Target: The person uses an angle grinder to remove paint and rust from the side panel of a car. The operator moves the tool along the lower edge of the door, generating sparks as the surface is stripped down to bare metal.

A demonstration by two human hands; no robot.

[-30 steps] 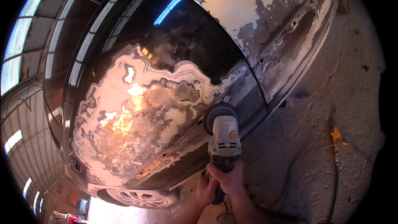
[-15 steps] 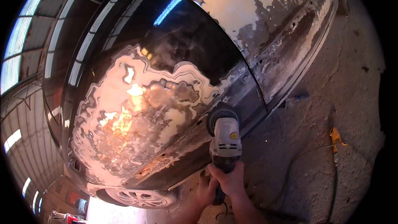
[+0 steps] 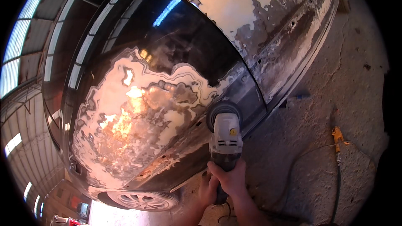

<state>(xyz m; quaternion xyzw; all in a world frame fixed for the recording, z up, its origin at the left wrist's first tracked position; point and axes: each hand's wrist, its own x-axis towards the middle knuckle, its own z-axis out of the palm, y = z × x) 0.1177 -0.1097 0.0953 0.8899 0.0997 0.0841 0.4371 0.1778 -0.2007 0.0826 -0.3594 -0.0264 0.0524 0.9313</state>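
Observation:
An angle grinder [image 3: 226,136] with a pale grey head and dark body points away from me. Its round dark pad [image 3: 212,113] lies against the lower part of a black car door [image 3: 190,46], close to the panel seam. My right hand [image 3: 233,179] is closed round the grinder's dark body. From the left side my left hand [image 3: 207,189] also grips that body, its fingers partly hidden. Bare sanded metal and pale filler [image 3: 113,71] spread over the door left of the pad, with wavy edges against the black paint.
A wheel [image 3: 144,200] shows at the lower left of the car. The neighbouring panel [image 3: 234,8] is sanded too. On the concrete floor [image 3: 310,142] at the right lies an orange air blow gun [image 3: 336,136] with a dark hose [image 3: 336,188]. A cord hangs below the grinder.
The grinder, with both hands on it, has shifted slightly left and away from me along the door. The whole view has moved a little; both grips look the same.

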